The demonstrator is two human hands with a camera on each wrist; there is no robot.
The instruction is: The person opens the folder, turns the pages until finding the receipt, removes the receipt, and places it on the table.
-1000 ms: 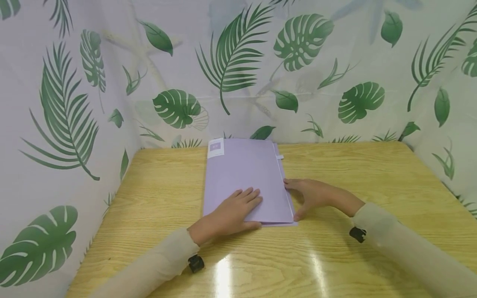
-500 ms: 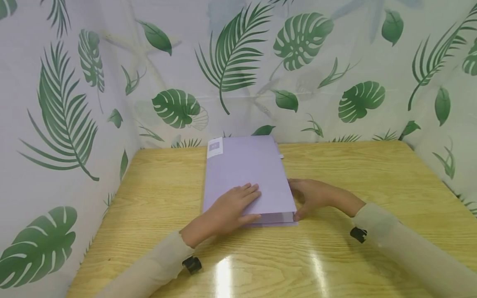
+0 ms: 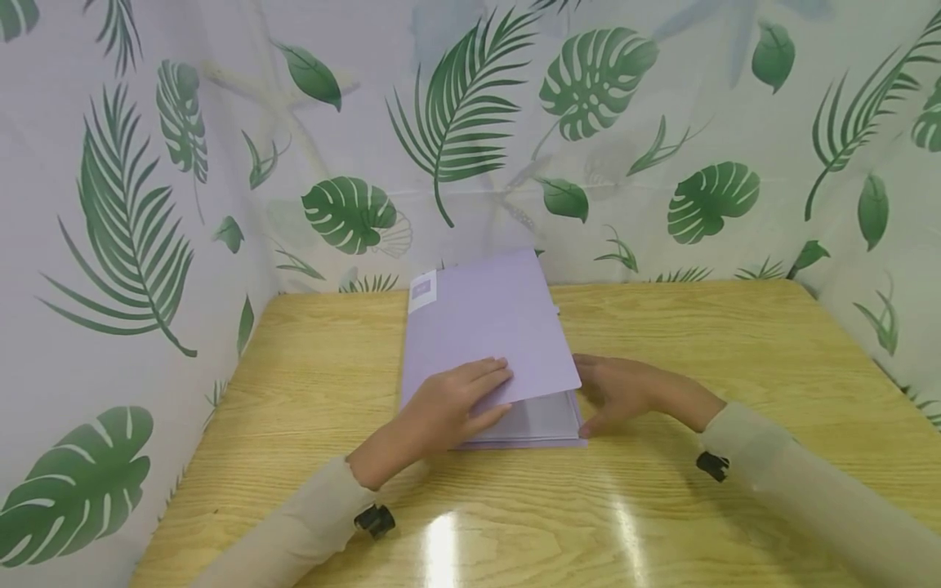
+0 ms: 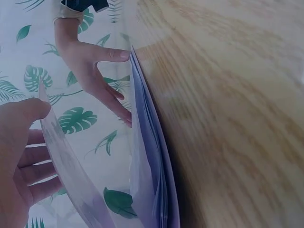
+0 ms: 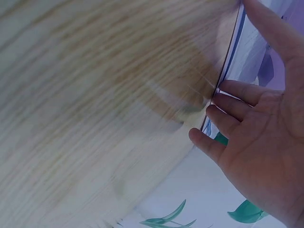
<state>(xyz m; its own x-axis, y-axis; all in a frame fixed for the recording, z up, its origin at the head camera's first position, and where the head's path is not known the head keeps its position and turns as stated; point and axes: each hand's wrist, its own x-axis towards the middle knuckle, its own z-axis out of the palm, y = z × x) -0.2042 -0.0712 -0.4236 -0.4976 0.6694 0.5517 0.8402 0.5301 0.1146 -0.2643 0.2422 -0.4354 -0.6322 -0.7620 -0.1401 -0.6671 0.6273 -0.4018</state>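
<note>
A pale purple folder (image 3: 485, 318) with a white label lies on the table, its front cover raised at the near right corner and pages showing beneath. My left hand (image 3: 448, 404) holds that cover at its near edge, fingers on top and thumb on the underside. In the left wrist view, the cover (image 4: 71, 166) stands away from the stack of pages (image 4: 152, 156), between the thumb and fingers of the left hand (image 4: 19, 152). My right hand (image 3: 625, 388) is at the folder's right edge, with thumb at the near corner. Its straight fingers (image 5: 228, 104) touch the edge in the right wrist view.
The folder rests on a wood-grain table (image 3: 735, 351), with its far end close to the back cloth. A white cloth (image 3: 625, 196) printed with green leaves hangs behind and on both sides.
The folder's front cover has come up from nearly flat to tilted, lifted by my left hand, which moved slightly left and turned. My right hand has stayed almost in place at the right edge.
</note>
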